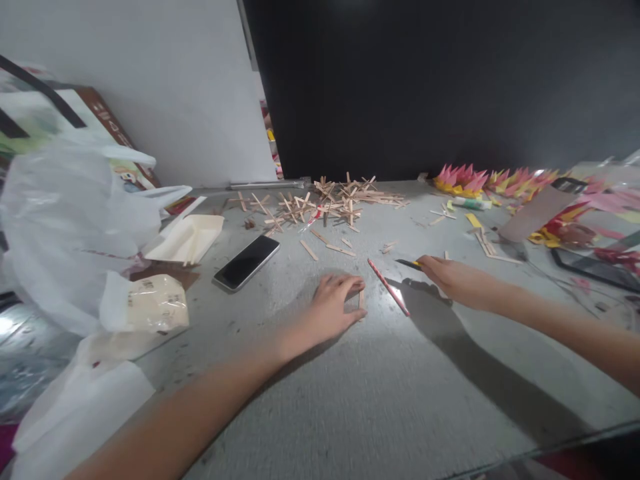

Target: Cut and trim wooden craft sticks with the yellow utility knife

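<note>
My left hand (334, 303) rests on the grey table, thumb and fingertips closed on the two ends of a short wooden stick (361, 300). Held above the table to the right, a craft knife (409, 264) with a dark blade and a bit of yellow points left from the closed fingers of my right hand (445, 277). A red patterned pencil (389, 287) lies between both hands. Beyond them are a few loose wooden sticks (340, 250) and a pile of sticks (345, 200), many joined in crosses.
A phone (247, 262) and an off-white tray (193, 237) lie left, beside a white plastic bag (65, 227) and a wrapped packet (157, 303). Pink and yellow paper crafts (460, 180), a glue stick (471, 203) and a brownish cylinder (540, 210) occupy the right. A black panel (440, 87) stands behind.
</note>
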